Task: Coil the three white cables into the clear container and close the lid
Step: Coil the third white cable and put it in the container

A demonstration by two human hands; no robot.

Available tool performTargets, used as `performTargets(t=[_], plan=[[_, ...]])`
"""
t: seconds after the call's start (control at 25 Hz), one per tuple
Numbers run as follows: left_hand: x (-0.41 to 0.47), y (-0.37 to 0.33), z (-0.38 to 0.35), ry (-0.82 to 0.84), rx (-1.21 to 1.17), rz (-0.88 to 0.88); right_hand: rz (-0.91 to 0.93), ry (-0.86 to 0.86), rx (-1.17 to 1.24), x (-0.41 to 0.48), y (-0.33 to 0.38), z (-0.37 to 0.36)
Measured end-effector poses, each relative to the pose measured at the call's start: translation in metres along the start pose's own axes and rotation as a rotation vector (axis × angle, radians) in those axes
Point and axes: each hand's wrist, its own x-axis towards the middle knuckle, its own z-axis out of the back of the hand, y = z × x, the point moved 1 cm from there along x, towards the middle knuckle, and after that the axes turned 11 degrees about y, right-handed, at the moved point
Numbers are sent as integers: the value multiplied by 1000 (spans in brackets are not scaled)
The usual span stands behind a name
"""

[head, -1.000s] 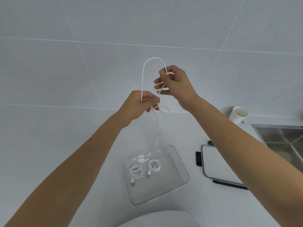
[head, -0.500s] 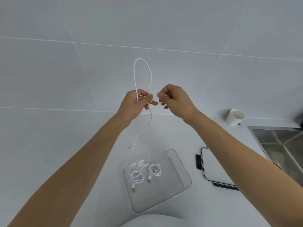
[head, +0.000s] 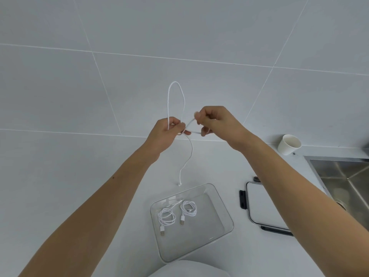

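Two coils [head: 167,216] lie in the container [head: 199,236] — done. Your left hand [head: 167,132] and right hand [head: 217,122] each pinch the third cable [head: 168,100] aloft at its 12 o'clock, one loop up, tail hanging. Outstanding — coil, stow, fit the lid [head: 265,204] at 3 o'clock.

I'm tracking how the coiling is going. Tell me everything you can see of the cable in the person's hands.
The cable is thin, white and flexible. A tall narrow loop stands above the left hand, which pinches its base. Two short strands run to the right hand, which pinches them. A free tail hangs from the left hand, its tip just beyond the clear container.
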Motion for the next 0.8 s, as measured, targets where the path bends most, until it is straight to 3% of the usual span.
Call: performTargets(t=[0.08, 0.24, 0.4, 0.52, 0.8], plan=[[1, -3, 5, -52, -47, 42, 61, 8, 315, -4, -3, 3], [-6, -7, 4, 17, -176, 105, 87, -15, 913, -7, -8, 10], [-8, 1, -1, 32, -250, 83, 97, -81, 1106, -7, -3, 18], [-7, 9, 3, -13, -256, 86, 142, -241, 1313, -4, -9, 29], [1, 29, 4, -164, -206, 47, 115, -482, 1377, -6, -35, 31]])
